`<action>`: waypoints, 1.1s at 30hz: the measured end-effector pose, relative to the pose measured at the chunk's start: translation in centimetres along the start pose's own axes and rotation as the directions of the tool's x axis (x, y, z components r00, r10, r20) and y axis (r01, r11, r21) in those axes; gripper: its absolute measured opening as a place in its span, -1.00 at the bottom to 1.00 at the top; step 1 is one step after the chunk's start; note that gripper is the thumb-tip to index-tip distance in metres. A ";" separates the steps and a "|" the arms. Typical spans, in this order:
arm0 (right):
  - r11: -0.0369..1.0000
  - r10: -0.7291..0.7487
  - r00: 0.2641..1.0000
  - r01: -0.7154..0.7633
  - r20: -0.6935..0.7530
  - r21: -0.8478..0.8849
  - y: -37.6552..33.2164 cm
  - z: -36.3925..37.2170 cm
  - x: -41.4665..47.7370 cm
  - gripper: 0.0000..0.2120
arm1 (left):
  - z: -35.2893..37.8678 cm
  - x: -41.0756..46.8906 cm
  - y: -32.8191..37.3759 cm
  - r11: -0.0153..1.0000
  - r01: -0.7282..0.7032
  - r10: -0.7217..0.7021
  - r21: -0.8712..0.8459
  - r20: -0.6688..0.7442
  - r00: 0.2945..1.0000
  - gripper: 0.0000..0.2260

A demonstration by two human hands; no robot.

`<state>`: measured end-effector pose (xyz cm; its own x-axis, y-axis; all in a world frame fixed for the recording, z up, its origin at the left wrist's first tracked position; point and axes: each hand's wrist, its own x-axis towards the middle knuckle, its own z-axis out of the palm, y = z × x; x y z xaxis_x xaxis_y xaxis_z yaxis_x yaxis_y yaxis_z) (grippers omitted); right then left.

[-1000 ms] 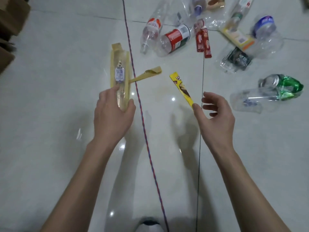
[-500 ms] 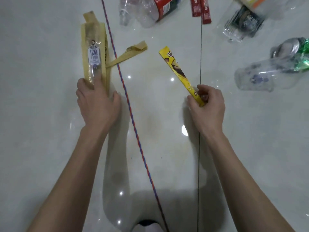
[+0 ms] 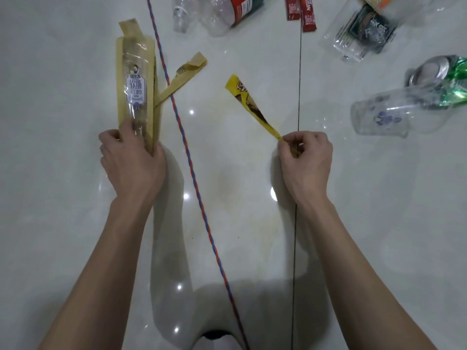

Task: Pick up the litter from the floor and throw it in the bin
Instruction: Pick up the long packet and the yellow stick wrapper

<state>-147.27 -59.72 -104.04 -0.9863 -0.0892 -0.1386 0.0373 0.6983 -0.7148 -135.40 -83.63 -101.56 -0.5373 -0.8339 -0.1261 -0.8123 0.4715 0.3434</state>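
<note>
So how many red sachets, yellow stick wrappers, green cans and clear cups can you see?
Red sachets: 2
Yellow stick wrapper: 1
Green can: 1
Clear cup: 1
Total: 5

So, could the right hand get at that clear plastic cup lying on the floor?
Probably, but not freely: the right hand pinches the thin yellow wrapper. The floor between it and the clear plastic cup looks bare.

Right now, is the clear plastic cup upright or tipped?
Tipped: the clear plastic cup lies on its side on the floor.
</note>
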 end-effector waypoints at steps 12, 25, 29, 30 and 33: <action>0.967 0.053 0.998 -0.061 0.041 0.247 -5.2 -1.0 -2.1 -0.92 | -5.3 -2.2 0.4 0.973 -0.006 -0.015 -0.230 -0.088 0.996 -0.55; 0.917 -0.200 0.971 0.139 0.129 0.374 -17.6 0.1 -6.5 -0.94 | -16.3 -6.9 -5.9 0.935 0.109 -0.201 -0.338 -0.250 0.947 -0.57; 0.881 -0.306 0.934 0.206 0.182 0.426 -22.3 0.5 -9.7 -0.93 | -20.8 -9.7 -8.8 0.918 0.154 -0.267 -0.365 -0.284 0.921 -0.58; 0.868 -0.334 0.922 0.221 0.195 0.444 -23.5 0.6 -10.7 -0.93 | -21.9 -10.4 -9.5 0.915 0.159 -0.280 -0.371 -0.300 0.912 -0.58; 0.828 -0.421 0.876 0.265 0.234 0.495 -26.7 0.6 -14.2 -0.93 | -25.2 -12.9 -11.4 0.890 0.199 -0.353 -0.411 -0.340 0.872 -0.58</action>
<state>-134.15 -77.51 -83.34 -0.8425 -0.5383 0.0188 -0.1511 0.2027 -0.9675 -113.53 -85.53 -80.36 -0.1045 -0.9908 0.0859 -0.7365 0.1352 0.6628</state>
